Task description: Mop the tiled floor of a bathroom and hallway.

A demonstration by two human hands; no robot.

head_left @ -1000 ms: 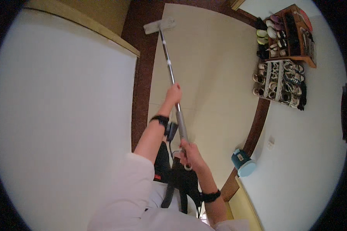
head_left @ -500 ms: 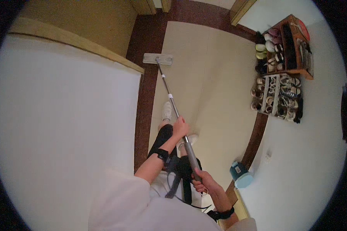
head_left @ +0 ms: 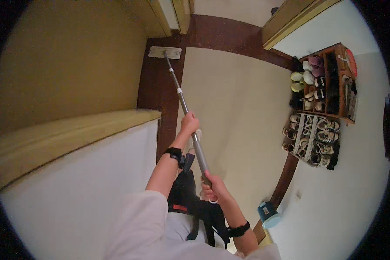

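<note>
A flat mop [head_left: 183, 104] with a long metal pole slants away from me across the floor. Its pale rectangular head [head_left: 156, 52] lies flat on the dark red-brown floor border at the far left, close to the brown door. My left hand [head_left: 190, 123] is wrapped round the middle of the pole. Nearer to my body, my right hand [head_left: 214, 188] grips the grey upper end of the handle, where a pale hanging loop sticks out below the fingers. Both wrists wear black bands.
A wooden shoe shelf [head_left: 344, 86] and a light rack [head_left: 302, 136], both full of shoes, stand along the right wall. A blue bucket [head_left: 268, 212] with a light lid is at lower right. The brown door [head_left: 69, 56] and a white wall [head_left: 86, 160] border the left.
The mop has moved forward and slightly left, its head now wholly on the dark border. Both hands went along with it, still gripping. The shelves and bucket appear lower in view.
</note>
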